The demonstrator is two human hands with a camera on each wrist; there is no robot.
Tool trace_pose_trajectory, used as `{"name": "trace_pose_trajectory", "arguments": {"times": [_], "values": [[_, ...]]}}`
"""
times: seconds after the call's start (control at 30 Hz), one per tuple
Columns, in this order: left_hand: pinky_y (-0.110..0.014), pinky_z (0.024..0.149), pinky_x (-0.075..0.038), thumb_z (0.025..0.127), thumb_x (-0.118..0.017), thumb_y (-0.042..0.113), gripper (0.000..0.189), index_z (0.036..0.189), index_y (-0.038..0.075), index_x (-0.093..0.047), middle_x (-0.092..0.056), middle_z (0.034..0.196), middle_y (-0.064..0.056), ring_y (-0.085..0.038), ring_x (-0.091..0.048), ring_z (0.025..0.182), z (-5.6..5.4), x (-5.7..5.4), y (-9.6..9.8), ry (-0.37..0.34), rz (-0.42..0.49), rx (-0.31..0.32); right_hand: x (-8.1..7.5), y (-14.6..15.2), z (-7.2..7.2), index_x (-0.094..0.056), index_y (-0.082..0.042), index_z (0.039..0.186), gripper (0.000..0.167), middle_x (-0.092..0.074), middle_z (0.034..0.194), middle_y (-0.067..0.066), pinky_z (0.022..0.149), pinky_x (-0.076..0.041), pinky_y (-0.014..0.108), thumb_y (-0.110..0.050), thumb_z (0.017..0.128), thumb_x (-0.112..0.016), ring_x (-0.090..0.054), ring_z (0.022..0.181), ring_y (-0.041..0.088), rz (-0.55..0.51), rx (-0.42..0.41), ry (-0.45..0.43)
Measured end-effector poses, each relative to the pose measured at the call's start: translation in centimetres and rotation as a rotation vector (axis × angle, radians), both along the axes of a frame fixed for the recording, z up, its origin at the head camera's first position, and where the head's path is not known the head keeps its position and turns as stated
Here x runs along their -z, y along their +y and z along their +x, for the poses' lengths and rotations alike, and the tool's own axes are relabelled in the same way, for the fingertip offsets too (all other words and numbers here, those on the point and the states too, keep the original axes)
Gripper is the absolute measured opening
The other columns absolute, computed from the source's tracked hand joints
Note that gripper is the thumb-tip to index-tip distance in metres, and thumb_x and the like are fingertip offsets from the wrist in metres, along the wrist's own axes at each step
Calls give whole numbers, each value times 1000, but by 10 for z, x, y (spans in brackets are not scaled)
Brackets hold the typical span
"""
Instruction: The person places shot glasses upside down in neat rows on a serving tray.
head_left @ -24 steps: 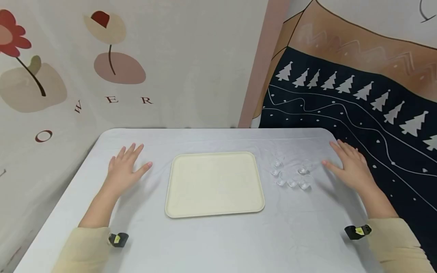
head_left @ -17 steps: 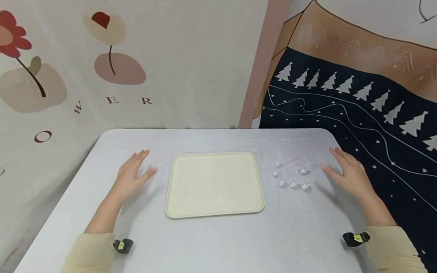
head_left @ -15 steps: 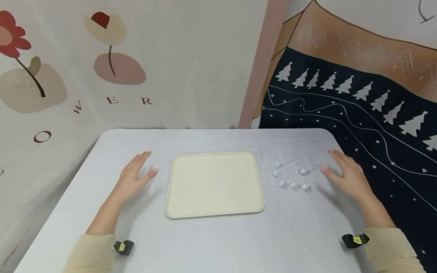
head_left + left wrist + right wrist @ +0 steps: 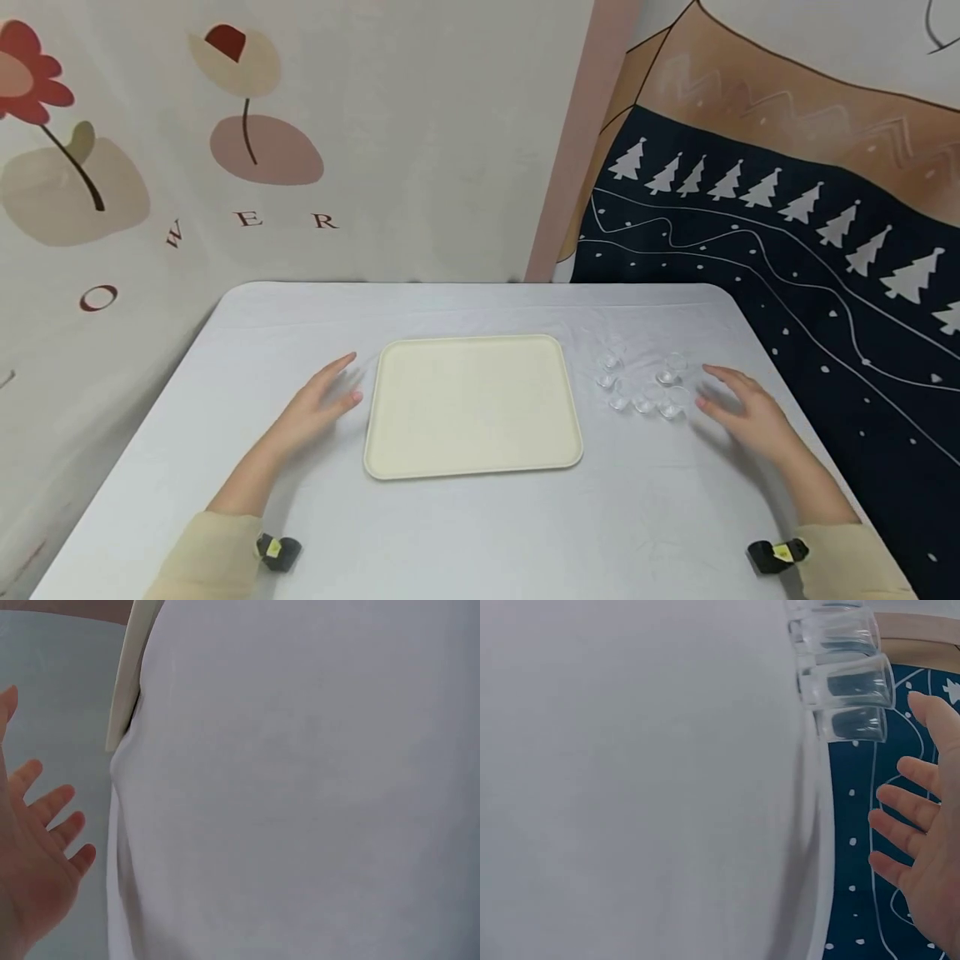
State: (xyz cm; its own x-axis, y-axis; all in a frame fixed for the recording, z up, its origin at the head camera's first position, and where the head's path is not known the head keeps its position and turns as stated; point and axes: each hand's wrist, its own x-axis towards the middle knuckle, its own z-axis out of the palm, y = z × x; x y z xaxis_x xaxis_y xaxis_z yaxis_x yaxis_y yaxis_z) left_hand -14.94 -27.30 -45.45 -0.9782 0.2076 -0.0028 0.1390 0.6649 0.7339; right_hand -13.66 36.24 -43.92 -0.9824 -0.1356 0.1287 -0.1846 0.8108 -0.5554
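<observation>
As seen from the head, holds left hand [image 4: 311, 414] near the left edge of the cream tray [image 4: 474, 408] centred on the worktop [image 4: 480, 533], right hand [image 4: 753, 421] just beside clear cups [image 4: 670, 409] toward the worktop's right edge. From left wrist, shows fingers [image 4: 52, 804] apart. From right wrist, shows fingers parted, near the cups.

A white, cloth-covered surface [image 4: 652, 787] fills most of the view, loosely creased along its right edge. At the top of that edge stand several clear cups [image 4: 847, 682] close together in a row, rims facing right, the uppermost cut off. The right grip [image 4: 934, 862], a bare hand, enters from the right with fingers spread, near the cups with a visible gap. Behind it hangs dark blue fabric [image 4: 851, 866] with white dots and curving lines.
</observation>
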Motion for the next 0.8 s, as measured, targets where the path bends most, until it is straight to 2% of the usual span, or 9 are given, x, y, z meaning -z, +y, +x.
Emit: {"name": "trace_pose_trajectory", "arguments": {"times": [0.13,0.3,0.6,0.8], "values": [[-66,106,-15,93,-62,41,74,153,17,-26,-20,155,-21,-45,-15,140,0,6,1,-46,-11,12,7,-3,3,-47,1,136,60,-42,135,31,91,-29,71,-29,89,-69,-35,123,55,-13,-38,-12],[-66,106,-15,90,-65,44,79,153,17,-26,-20,155,-20,-44,-15,140,-2,14,1,-47,-14,41,16,-6,6,-51,2,131,58,-46,132,30,90,-33,68,-27,86,-74,-39,121,53,-29,-63,-19],[-67,105,-15,83,-71,46,87,151,11,-29,-25,153,-20,-46,-18,139,-5,21,2,-2,-82,94,26,-15,7,-55,5,125,55,-48,129,30,94,-34,65,-22,83,-77,-40,120,52,-73,-75,-18],[-69,104,-13,80,-74,45,88,150,11,-32,-28,152,-20,-45,-18,139,-6,25,2,48,-116,141,34,-20,7,-59,5,121,52,-55,123,27,93,-35,60,-17,80,-80,-46,116,47,-57,-88,40]]}}
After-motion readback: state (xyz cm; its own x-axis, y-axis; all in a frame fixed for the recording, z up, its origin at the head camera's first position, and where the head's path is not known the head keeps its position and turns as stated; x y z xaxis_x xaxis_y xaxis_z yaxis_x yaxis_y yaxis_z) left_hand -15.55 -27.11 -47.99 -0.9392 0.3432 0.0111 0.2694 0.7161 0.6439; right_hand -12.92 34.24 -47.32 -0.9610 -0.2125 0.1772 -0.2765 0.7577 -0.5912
